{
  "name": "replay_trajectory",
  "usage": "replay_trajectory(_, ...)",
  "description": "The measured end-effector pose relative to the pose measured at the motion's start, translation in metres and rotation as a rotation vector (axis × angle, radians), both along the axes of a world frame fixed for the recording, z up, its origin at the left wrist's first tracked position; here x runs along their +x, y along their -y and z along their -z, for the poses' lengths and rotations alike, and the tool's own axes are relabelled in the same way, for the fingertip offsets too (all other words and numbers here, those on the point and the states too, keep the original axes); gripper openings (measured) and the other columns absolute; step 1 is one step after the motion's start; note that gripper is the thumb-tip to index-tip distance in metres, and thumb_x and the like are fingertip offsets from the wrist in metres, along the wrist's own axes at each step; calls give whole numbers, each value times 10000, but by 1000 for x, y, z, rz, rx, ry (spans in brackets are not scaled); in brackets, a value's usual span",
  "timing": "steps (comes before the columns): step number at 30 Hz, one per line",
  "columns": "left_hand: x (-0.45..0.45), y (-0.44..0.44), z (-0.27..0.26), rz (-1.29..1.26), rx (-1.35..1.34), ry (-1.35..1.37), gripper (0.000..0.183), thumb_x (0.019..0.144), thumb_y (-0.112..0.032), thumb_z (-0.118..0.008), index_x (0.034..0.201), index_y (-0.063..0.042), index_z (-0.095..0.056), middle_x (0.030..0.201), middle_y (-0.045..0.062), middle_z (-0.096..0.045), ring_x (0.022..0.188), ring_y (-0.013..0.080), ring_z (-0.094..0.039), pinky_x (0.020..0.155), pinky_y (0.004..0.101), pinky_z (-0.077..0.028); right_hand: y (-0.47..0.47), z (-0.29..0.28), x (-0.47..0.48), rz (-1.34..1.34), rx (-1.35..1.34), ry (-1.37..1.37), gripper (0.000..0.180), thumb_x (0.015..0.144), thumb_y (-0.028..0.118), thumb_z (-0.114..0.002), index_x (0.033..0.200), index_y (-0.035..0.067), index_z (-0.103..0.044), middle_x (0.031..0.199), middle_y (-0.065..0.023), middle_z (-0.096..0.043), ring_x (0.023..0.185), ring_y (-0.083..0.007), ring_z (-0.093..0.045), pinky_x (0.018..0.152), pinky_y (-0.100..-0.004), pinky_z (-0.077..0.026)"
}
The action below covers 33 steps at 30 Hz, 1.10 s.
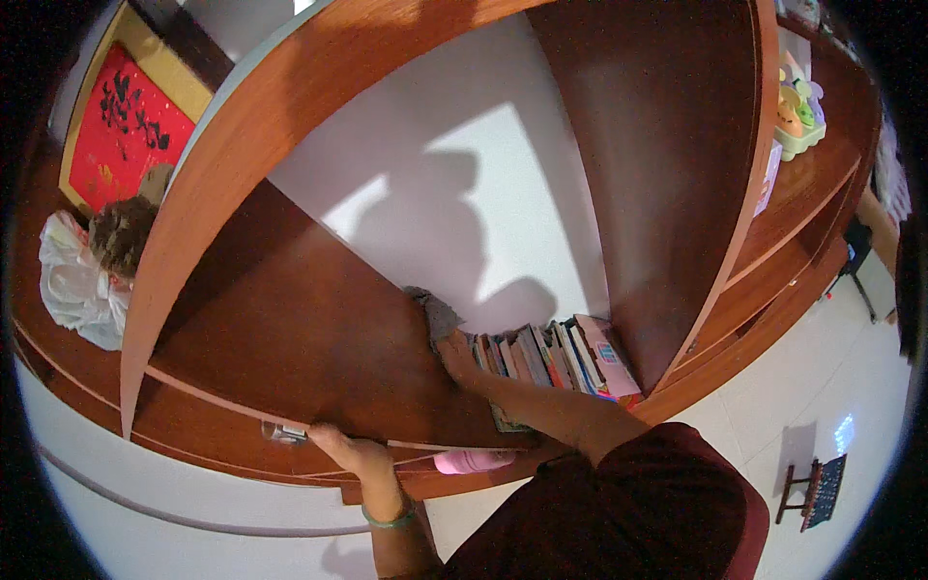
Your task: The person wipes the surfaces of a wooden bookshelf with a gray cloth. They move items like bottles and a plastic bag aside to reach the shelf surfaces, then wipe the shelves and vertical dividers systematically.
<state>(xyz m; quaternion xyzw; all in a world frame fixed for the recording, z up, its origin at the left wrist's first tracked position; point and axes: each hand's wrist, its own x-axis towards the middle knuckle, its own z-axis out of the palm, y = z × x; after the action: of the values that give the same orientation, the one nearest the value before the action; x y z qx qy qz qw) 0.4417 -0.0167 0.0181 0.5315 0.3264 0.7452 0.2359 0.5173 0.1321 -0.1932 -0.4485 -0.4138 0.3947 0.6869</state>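
My left hand (349, 451), with a green bracelet on its wrist, holds the front edge of a dark reddish-brown wooden shelf board (304, 348). Deeper in the same compartment, my right hand (457, 355) has a crumpled grey cloth (437, 317) in its fingers. The cloth lies at the back of the board, near the white wall. Just beside that hand stands a row of books (540, 355), reaching to the compartment's right side panel. My right forearm passes in front of some of the books, and the fingertips are partly hidden by the cloth.
A curved wooden upright (196, 217) borders the left; another panel (747, 196) stands at right. Below lie a clear glass (279, 433) and a pink bottle (475, 462). A plastic bag (80, 290) and red framed calligraphy (127, 134) are left. A small stool (823, 493) stands on the floor.
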Motion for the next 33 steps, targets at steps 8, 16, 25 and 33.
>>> replay_trajectory(8, -1, -4, -1, 11, 19, -115, 644, 999, -507, -274, 1409, -10, -282, 1437, 125, -319, 1267, 247, -355, 1080, 403, -293, 22, 98, 1, -90, -294, 232, 445, 887, 355, -483, 1176, 17, -491, 1256, -283, -457, 1166, -415, -436, 984, -479, -315)
replay_trajectory(16, 10, 13, -12, -59, -56, 92, 690, 1004, -529, -152, 1397, 22, -284, 1442, 135, -314, 1279, 241, -354, 1103, 386, -258, 149, 38, -2, -280, -11, 369, 446, 901, 319, -456, 1212, -1, -466, 1291, -294, -417, 1205, -430, -391, 1010, -497, -290)
replay_trajectory(25, 14, 13, -25, 33, 0, 199, 667, 1010, -511, -166, 1404, 17, -268, 1440, 134, -323, 1292, 241, -354, 1109, 374, -266, 151, -129, 1, -158, 582, 475, 449, 917, 278, -425, 1252, -21, -438, 1332, -305, -373, 1248, -447, -340, 1039, -518, -262)
replay_trajectory(33, -4, 3, 5, 298, 2, 166, 718, 991, -562, -161, 1415, 3, -288, 1437, 110, -348, 1310, 230, -347, 1102, 373, -264, 136, -282, 12, 12, 907, 600, 454, 931, 241, -397, 1288, -39, -413, 1367, -316, -333, 1286, -463, -295, 1065, -537, -237)
